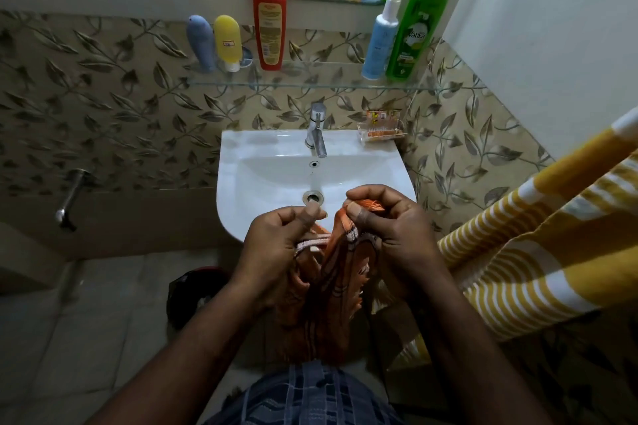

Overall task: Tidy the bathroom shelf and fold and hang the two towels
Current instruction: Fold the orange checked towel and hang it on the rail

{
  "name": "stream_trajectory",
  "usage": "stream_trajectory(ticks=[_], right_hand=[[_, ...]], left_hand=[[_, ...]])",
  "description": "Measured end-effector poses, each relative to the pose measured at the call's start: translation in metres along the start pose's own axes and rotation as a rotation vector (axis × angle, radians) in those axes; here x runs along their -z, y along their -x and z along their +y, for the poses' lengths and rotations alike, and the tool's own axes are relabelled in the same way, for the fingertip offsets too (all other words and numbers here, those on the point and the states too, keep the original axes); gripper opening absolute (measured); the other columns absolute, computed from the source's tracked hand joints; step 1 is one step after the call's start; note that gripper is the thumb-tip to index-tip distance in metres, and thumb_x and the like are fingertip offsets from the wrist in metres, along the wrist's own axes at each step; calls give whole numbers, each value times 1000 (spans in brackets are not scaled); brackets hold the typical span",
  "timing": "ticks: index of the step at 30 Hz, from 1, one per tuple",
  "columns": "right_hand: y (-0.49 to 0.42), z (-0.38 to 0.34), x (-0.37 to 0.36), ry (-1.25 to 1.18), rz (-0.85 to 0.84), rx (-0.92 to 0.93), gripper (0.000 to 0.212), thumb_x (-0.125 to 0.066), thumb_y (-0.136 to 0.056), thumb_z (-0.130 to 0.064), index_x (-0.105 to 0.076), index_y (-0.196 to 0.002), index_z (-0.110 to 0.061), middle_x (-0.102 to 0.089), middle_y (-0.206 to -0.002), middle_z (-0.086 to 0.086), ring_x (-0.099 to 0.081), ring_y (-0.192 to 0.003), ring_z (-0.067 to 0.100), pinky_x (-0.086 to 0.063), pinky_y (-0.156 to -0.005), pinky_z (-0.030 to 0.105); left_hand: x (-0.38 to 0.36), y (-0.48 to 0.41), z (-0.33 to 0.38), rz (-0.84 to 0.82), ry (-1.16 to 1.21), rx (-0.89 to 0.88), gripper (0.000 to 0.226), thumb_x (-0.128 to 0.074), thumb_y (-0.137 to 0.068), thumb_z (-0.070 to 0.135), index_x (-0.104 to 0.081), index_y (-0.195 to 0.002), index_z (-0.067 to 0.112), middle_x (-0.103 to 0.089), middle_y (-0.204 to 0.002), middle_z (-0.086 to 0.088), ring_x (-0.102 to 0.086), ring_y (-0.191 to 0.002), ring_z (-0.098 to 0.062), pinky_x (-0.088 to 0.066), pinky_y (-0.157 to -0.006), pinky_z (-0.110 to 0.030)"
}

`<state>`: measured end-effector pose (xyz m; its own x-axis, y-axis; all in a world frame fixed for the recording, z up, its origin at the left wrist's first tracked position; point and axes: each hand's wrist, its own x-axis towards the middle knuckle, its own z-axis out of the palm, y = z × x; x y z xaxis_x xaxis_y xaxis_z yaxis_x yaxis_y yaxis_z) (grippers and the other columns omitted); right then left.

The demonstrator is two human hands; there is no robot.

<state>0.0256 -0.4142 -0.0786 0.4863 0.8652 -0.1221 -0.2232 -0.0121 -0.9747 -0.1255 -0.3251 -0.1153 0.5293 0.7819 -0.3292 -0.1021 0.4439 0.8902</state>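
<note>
A blue checked garment (303, 397) at the person's waist fills the bottom edge, and both forearms reach forward from it. Between them hangs the orange towel (341, 290), held in the air just in front of the white sink (262, 155), with most of its length dropping down towards the body.

The right hand (390, 224) clutches a bunched corner, fingers curled tight over the fringe. The left hand (276, 245) is curled too. The towel's white-edged hem runs into its palm, and its thumb and forefinger press together just above. The stretch of hem between the two hands is short and slack. To my eye the hands are working along the top edge to find the corners, so the cloth can be spread and folded evenly. Holding it high lets the weight pull the rest straight.

The yellow striped towel (538, 252) is draped at the right, close beside the right forearm. It seems to hang from a rail, though the support itself is not visible. So one towel looks hung and the orange one is not yet folded.

On the glass shelf (310, 83) above the tap (317, 129), the containers stand upright in two groups. A blue-grey tube (202, 45), a yellow tube (227, 41) and a red bottle (269, 24) are at the left. A white pump bottle (379, 41) and a green bottle (417, 31) are at the right. The shelf appears tidy already.
</note>
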Motion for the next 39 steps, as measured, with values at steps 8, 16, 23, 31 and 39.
stream_trajectory(ticks=[8,16,23,31,39], right_hand=[[7,9,1,127,33,74,21,-77,-87,5,-76,-90,-15,-78,-89,0,-73,-83,14,-56,-74,25],[11,11,4,127,7,113,22,-78,-86,6,-77,-88,-16,-78,-88,3,-73,-81,15,-57,-71,27],[11,10,-4,141,19,200,22,-82,-83,3,-76,-85,-18,-78,-95,9,-75,-90,24,-61,-84,45],[-2,9,-1,145,-66,137,21,-79,-85,0,-72,-83,-20,-76,-99,6,-72,-96,25,-58,-90,46],[-3,8,-2,176,80,236,23,-80,-86,2,-71,-83,-19,-73,-84,5,-70,-82,20,-59,-78,39]], left_hand=[[15,-23,15,118,-911,-179,19,-88,-81,25,-81,-99,28,-76,-81,7,-72,-78,-6,-56,-73,-23],[15,-26,18,63,-308,-124,23,-66,-97,1,-81,-94,19,-81,-92,-7,-76,-89,-26,-60,-81,-40],[4,-16,28,-27,-24,-103,30,-53,-102,-5,-77,-109,10,-78,-102,-16,-74,-86,-26,-61,-77,-37],[-8,1,26,-144,-78,-295,29,-53,-101,-9,-73,-108,12,-79,-107,-6,-75,-102,-18,-59,-84,-28],[-5,0,26,-105,-306,-349,17,-80,-87,25,-78,-104,25,-77,-102,-9,-71,-93,-47,-60,-79,-58]])
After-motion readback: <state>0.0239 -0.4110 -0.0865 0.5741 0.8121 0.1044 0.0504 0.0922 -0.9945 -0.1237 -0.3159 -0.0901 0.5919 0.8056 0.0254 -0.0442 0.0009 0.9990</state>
